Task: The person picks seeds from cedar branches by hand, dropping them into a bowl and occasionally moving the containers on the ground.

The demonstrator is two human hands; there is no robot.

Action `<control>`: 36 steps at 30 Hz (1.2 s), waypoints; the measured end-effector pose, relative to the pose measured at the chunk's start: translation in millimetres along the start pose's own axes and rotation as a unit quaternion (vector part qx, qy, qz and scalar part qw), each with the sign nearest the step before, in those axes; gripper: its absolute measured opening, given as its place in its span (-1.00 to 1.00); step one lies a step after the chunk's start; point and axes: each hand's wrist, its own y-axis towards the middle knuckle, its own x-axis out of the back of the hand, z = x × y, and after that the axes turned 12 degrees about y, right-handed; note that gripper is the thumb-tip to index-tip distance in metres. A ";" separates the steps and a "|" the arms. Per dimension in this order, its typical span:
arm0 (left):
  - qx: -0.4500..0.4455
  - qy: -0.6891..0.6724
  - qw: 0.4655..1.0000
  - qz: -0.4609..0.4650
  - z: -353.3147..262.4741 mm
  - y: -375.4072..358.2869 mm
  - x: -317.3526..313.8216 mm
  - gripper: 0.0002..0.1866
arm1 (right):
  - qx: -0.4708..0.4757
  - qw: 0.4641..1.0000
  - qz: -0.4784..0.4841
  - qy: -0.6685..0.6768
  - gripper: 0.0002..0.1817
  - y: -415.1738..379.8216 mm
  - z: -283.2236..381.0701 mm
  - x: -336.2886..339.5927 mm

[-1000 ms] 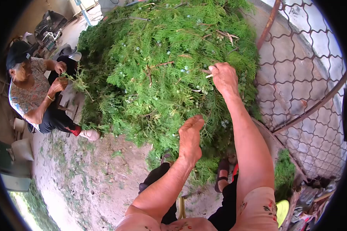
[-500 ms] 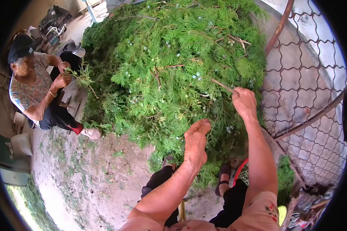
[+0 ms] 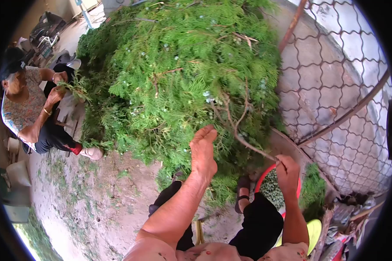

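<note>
My right hand grips the thick lower end of a forked brown branch, whose thinner limbs reach up over a big pile of green conifer cuttings. At the pile's near edge is my left hand, fingers closed together. What they hold, if anything, is hidden. Small pale-blue cones dot the greenery beyond it. Just below the branch stands a red-rimmed basin, filled with small green cones and partly covered by my right forearm.
A seated person at the left holds a leafy sprig. On the right, a metal lattice leans by the wall. A yellow-green object lies by my right elbow, with assorted clutter farther right.
My right hand has drawn down toward the basin, pulling the branch partly out of the pile. My left hand stays near the pile's edge. The whole view has shifted slightly.
</note>
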 end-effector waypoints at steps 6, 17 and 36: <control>0.077 -0.029 0.995 0.063 11.5 -3.0 -18.4 -0.70 | -0.027 0.999 0.036 0.014 -0.84 -64.4 21.7 39.6; 0.022 -0.159 0.960 0.229 4.3 -13.7 -34.3 -0.51 | -0.108 0.992 0.017 0.055 -0.81 -107.9 -28.3 71.6; -0.110 -0.168 0.950 0.237 -16.4 -17.7 -18.2 -0.59 | 0.030 0.988 0.143 -0.045 -0.85 -64.2 -54.9 49.1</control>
